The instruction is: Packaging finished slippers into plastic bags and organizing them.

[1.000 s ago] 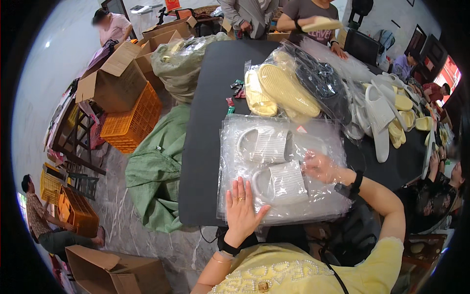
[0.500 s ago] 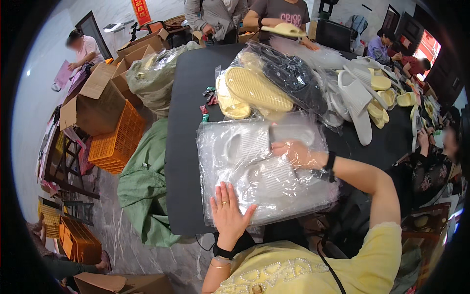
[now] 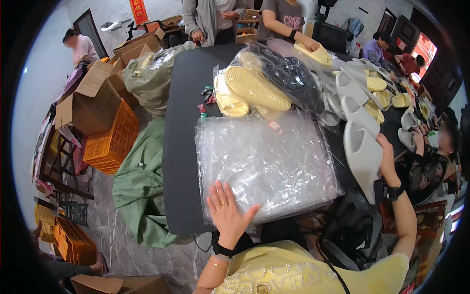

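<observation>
My left hand (image 3: 228, 214) lies flat with fingers spread on the near left corner of a stack of clear plastic bags (image 3: 274, 166). At the right edge of the table, my right hand (image 3: 387, 154) grips a light grey slipper (image 3: 361, 156) by its side, toe pointing away and heel toward me. Its fingers are partly hidden behind the slipper. Another grey slipper (image 3: 356, 111) lies just beyond it, overlapping the held one; I cannot tell whether my hand holds that one too. Beyond the bags lie bagged yellow slippers (image 3: 257, 90) and bagged black slippers (image 3: 292, 73).
Loose yellow and grey slippers (image 3: 376, 84) are heaped along the table's right side. Across the table a person's hand (image 3: 309, 43) touches a yellow slipper. Small wrapped pieces (image 3: 203, 109) lie left of the bags. Orange crates (image 3: 108, 138) and a green sack (image 3: 143, 188) stand left.
My right hand has moved from the bag stack to the right, and the grey slippers lying on the stack are gone from there. My left hand stays in place.
</observation>
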Motion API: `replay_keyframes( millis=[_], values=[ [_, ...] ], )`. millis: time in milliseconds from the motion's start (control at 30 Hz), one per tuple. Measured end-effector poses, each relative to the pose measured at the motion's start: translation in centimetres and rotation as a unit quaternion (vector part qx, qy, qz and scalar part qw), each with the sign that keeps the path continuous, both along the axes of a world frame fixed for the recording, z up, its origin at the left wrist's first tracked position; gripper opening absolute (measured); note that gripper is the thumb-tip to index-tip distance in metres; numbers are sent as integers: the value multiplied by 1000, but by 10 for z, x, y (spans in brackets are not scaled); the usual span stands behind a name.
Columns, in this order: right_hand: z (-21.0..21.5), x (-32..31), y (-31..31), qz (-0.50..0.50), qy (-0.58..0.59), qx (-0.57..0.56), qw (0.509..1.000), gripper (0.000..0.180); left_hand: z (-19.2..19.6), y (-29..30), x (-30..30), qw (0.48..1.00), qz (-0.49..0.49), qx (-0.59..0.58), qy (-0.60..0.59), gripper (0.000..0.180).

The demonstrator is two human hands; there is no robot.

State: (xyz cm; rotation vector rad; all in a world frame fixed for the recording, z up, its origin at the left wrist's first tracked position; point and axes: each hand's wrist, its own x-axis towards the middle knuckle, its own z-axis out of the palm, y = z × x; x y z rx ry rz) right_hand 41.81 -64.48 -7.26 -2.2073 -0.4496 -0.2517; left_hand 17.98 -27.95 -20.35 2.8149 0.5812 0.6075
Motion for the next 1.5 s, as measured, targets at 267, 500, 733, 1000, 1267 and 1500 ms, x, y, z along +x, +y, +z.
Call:
replay_keyframes(
  millis=[267,500,733,1000,1267,1500],
  values=[
    [11,-88,168,310,119,48,942,32,-24,4,-7,998,16,21,52,93],
    [-110,-95,246,378,-47,-106,919,19,-27,3,-9,999,-16,19,44,90],
    [-148,18,177,150,-64,-88,983,36,-9,-1,-2,999,19,-9,28,102],
    [-81,21,143,95,-4,-34,995,37,-9,2,3,999,13,-16,41,104],
    [-127,3,167,232,25,-139,962,59,5,9,-4,998,-11,-34,57,98],
    [-140,12,162,263,21,-138,955,63,90,92,27,974,-155,-162,23,53]
  ],
)
